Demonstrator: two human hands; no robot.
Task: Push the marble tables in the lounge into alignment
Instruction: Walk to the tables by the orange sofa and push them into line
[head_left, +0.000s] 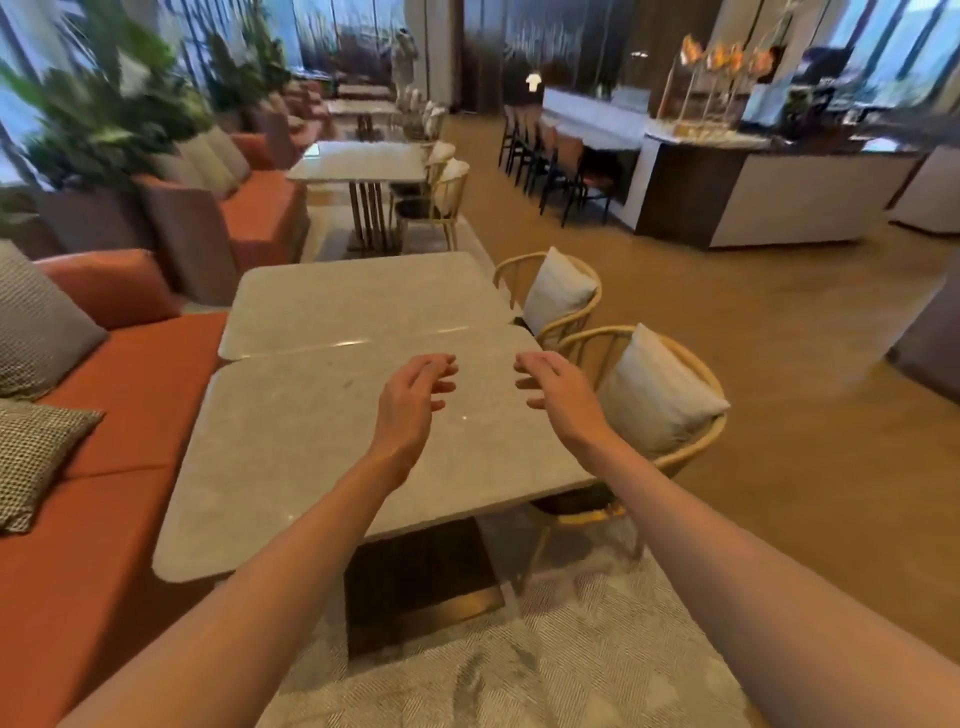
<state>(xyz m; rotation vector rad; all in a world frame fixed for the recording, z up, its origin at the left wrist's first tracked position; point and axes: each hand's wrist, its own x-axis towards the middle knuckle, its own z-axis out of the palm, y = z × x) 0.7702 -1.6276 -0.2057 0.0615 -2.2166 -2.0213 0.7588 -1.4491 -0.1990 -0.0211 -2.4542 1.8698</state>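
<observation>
Two marble benches fill the middle of the frame, set end to end: the near bench and the far bench, their edges nearly touching along a thin seam that widens a little toward the left. Both arms reach out over the near bench. The left hand and right hand hover side by side, each grip wide, fingers loosely spread, holding nothing. An orange sofa runs along the left; two cushioned chairs stand right.
</observation>
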